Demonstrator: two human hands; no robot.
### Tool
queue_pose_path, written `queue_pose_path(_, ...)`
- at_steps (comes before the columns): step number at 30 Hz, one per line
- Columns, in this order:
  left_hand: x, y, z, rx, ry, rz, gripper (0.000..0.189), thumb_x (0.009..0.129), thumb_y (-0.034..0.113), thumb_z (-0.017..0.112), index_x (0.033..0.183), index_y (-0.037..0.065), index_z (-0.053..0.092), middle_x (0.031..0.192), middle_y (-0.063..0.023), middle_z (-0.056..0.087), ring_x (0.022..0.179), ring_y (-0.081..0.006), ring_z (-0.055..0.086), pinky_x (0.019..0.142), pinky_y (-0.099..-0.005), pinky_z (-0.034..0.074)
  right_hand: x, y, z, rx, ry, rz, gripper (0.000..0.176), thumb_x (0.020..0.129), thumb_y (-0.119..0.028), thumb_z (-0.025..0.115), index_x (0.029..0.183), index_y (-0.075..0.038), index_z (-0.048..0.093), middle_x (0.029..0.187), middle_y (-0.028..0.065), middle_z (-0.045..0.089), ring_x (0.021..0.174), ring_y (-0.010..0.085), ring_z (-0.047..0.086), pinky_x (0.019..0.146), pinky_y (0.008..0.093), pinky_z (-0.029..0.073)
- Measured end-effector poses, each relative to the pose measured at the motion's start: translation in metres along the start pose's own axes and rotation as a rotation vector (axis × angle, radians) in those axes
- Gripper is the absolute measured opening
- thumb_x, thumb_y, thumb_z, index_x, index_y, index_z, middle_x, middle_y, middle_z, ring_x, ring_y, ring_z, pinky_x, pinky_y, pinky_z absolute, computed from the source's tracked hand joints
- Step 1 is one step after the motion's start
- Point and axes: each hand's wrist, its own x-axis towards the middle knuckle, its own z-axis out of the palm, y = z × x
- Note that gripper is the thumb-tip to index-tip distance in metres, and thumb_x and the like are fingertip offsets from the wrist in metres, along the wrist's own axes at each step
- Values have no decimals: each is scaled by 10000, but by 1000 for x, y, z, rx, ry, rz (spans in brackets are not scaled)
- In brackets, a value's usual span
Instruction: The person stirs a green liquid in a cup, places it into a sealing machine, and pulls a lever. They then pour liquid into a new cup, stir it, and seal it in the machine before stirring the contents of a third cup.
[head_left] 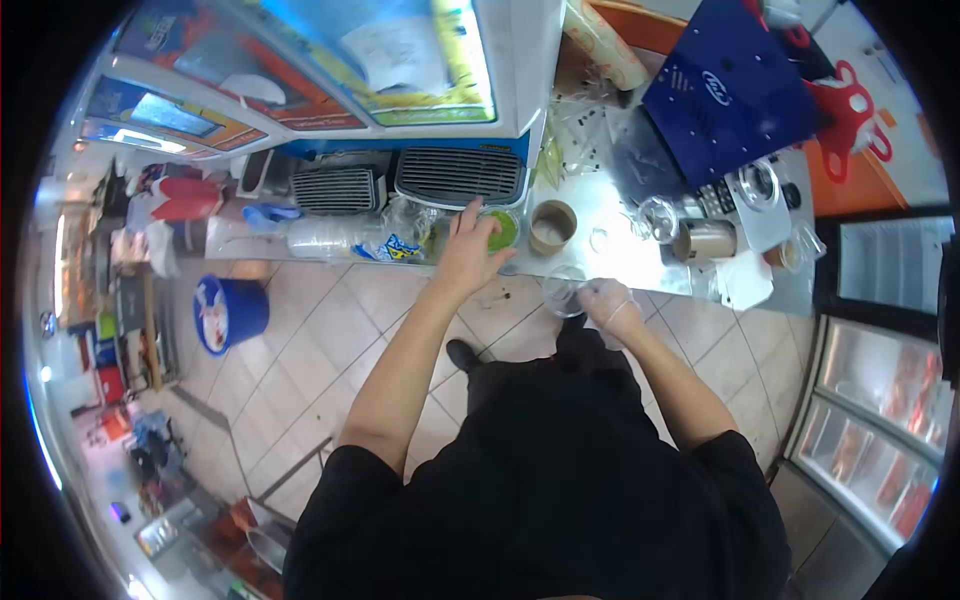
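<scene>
Left hand (468, 248) lies open, fingers spread over the green tub (505, 231), which stands near the back edge of the surface (640, 265), probably to steady it there. Right hand (611, 304), apparently in a thin clear glove, is closed around a clear cup (563, 293) held mouth-up at the front edge, close to the body where it is easy to keep level. A brown paper cup (553, 226) stands just beside the tub, within reach of both hands.

My steel counter (640, 262) bears a green-filled cup (505, 230) and a brown paper cup (553, 226) mid-surface, a metal tumbler (705, 240) toward the right edge, and sleeved clear cups (335, 240) lying at the left.
</scene>
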Motion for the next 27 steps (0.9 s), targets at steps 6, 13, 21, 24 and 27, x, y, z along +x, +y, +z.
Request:
queue_pose_path(6,11,0,4,254,-1,-12,213,863,263,790,958,89,713,1433,-156,582,1306,-380,510,1068,-526,426,20,-35,20,-210,-92,-729,264,928,-265,640,982,-43,772,1421,181,602,1195,365,641,1026,444,537)
queue_pose_path(13,30,26,-20,509,-63,85,150,884,286,743,864,138,757,1222,-67,678,1156,-313,567,939,-490,439,56,-63,51,-115,-10,-800,246,966,-212,615,1081,-23,721,1371,155,594,1253,329,610,1006,475,534)
queue_pose_path(21,29,16,-2,416,-6,-83,186,902,302,720,917,135,799,857,-55,739,944,-302,639,866,-485,445,65,-84,57,97,-111,-533,213,997,-219,566,1103,-50,643,1203,214,652,1107,429,654,952,509,527)
queue_pose_path(24,30,12,-1,319,18,-245,232,910,332,704,913,125,807,853,-74,759,925,-309,675,856,-480,468,64,-86,63,205,-40,-459,203,1002,-227,560,1083,-52,623,1155,246,659,1077,467,643,932,516,520)
queue_pose_path(27,32,4,-5,213,-27,-419,264,915,364,694,922,130,814,878,-96,771,910,-317,709,878,-478,491,72,-75,76,257,8,-523,201,999,-239,571,1067,-54,615,1123,263,665,1055,475,641,903,513,514)
